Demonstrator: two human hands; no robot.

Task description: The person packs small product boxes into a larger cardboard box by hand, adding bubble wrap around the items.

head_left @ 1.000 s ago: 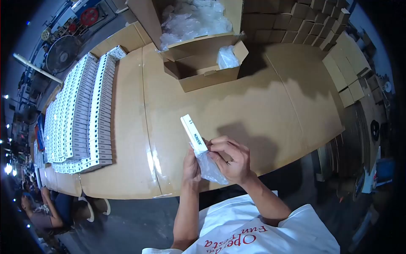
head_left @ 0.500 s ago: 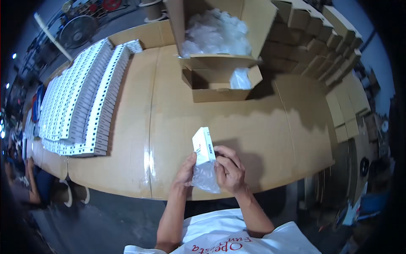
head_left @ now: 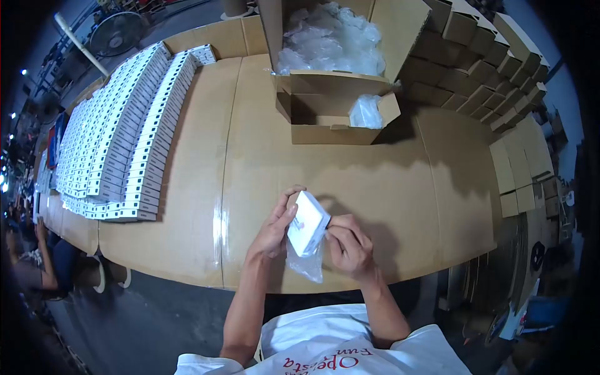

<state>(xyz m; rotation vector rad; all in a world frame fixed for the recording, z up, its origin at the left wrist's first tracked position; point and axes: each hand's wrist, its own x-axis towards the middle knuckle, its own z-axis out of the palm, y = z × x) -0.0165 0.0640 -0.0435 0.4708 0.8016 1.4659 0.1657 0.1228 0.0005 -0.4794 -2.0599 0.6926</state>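
Note:
A small white box [head_left: 306, 226] is tilted between my hands above the cardboard-covered table. My left hand [head_left: 273, 230] is closed on its left side, with fingers behind the upper edge and the thumb on its face. A clear plastic bag [head_left: 306, 267] hangs crumpled below the box; how far it covers the box is hard to see. My right hand [head_left: 351, 245] has its fingers curled in a pinch at the box's right edge, where the bag's film seems to be; the fingertips are partly hidden.
Stacked rows of white boxes [head_left: 112, 137] stand at left. Ahead, an open carton [head_left: 334, 135] holds one bagged box [head_left: 366, 112], and a larger carton [head_left: 406, 31] behind it contains plastic bags [head_left: 331, 40]. Brown cartons [head_left: 481, 69] are piled at right. Another person [head_left: 44, 262] is at far left.
The white box has turned and tipped, showing its broad face. My left hand has shifted up along its side, and my right hand has moved slightly right and down. The camera view has shifted slightly.

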